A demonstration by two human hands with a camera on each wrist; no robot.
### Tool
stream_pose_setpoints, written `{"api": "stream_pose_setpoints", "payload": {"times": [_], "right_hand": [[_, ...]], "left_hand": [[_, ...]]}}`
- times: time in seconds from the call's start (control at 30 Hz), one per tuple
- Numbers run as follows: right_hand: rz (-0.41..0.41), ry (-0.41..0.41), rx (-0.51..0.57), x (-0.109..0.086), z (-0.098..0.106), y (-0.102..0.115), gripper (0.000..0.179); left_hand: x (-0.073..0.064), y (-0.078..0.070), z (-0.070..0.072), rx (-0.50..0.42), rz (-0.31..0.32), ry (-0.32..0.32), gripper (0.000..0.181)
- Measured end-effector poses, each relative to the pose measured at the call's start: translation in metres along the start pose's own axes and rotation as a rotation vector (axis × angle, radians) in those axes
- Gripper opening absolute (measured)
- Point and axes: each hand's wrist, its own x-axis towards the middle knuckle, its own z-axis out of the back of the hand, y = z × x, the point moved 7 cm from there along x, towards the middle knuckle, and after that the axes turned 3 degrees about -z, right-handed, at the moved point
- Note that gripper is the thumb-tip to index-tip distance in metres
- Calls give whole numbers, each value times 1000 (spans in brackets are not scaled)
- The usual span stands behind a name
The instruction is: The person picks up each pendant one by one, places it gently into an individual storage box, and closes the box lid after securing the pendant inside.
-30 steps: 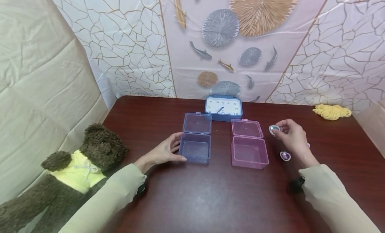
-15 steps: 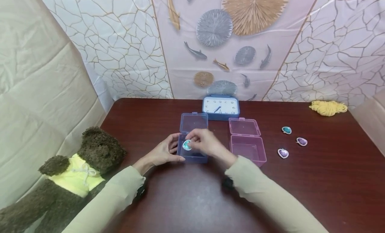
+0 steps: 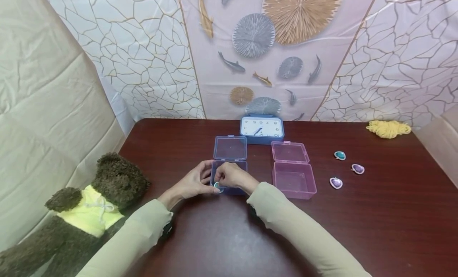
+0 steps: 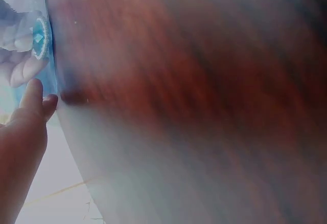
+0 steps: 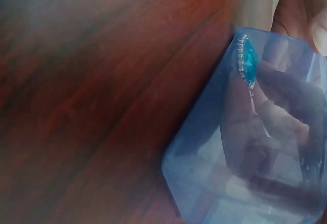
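My right hand (image 3: 230, 175) reaches down into a lidded blue see-through plastic box (image 3: 234, 191), pinching a teal heart-shaped gem (image 5: 249, 63) with a sparkling clear edge. In the right wrist view, the gem shows through the box wall, near one corner. At the box's left side, my left hand (image 3: 193, 181) steadies it, thumb at the front corner and fingers along the side. The blue lid (image 3: 230, 148) stands open at the back. To the right sits an open pink box (image 3: 294, 192) with nothing inside.
Another teal gem (image 3: 340, 155) and two purple gems (image 3: 358, 169) lie right of the pink box. A blue clock (image 3: 261, 128) sits behind the boxes, yellow yarn (image 3: 389, 128) at the back right. A brown teddy bear (image 3: 121, 179) in yellow lies at the left.
My right hand has carried the teal gem leftward from the table's right side over the pink box, then lowered it into the blue box. My left hand has stayed at the blue box.
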Motion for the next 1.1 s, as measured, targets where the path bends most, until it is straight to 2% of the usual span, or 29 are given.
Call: {"api": "stream_pose_setpoints", "payload": {"times": [0.1, 0.23, 0.43, 0.53, 0.63, 0.7, 0.77, 0.9, 1.0, 1.1], "right_hand": [[17, 0, -13, -1, -1, 2, 10], [-13, -10, 3, -2, -1, -1, 13], [-10, -71, 60, -9, 6, 0, 11], [14, -113, 173, -18, 22, 3, 10], [46, -171, 332, -35, 54, -4, 15], [42, -241, 406, -50, 83, -22, 19], [-2, -350, 418, -68, 115, -54, 22], [-198, -553, 377, -112, 166, -141, 29], [-339, -602, 294, -142, 183, -198, 31], [-438, -578, 198, -164, 188, -237, 32]], "left_hand": [[-1, 0, 0, -6, 5, -7, 88], [0, 0, -2, 4, 8, -7, 88], [0, 0, -3, 28, 8, 2, 87], [-1, 0, -2, 49, 5, 4, 88], [-2, -1, 0, 72, 12, -12, 89], [-3, -1, 1, 81, 23, -22, 89], [-3, -1, 2, 89, 27, -26, 89], [-3, -2, 2, 85, 23, -18, 89], [-3, -1, 1, 70, 20, -12, 89], [-3, -1, -1, 52, 19, -7, 88]]}}
